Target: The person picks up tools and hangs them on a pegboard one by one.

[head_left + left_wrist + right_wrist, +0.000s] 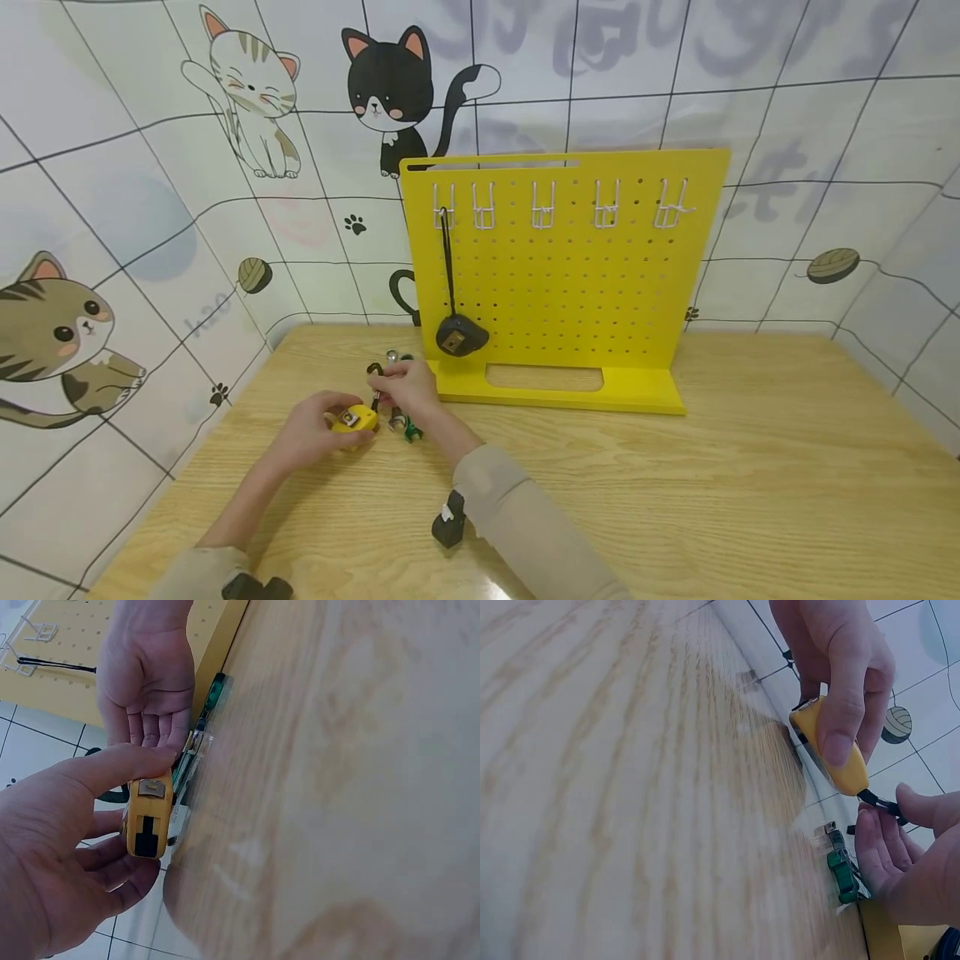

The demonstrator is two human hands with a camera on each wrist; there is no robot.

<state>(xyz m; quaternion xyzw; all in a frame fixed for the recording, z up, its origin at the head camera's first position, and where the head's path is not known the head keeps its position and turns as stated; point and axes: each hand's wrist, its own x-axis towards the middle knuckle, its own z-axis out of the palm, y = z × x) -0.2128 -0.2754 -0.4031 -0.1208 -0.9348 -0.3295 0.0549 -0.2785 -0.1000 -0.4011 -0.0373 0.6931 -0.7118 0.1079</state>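
Observation:
A yellow tape measure (363,417) is gripped in my left hand (311,429), thumb on one side and fingers on the other, as the left wrist view shows. From its end runs a short black wrist strap (881,804), pinched between thumb and fingers of my right hand (411,387). Beneath and beside the right hand lie several wrenches, among them a green-handled one (412,431) and a silver one (396,422). A black tape measure (461,335) hangs by its cord from the leftmost hook of the yellow pegboard (555,292).
The pegboard stands on its base at the back of the wooden table (750,500), right of both hands. Several white wire hooks (543,205) line its top. Behind stands a tiled wall with cat drawings (390,92).

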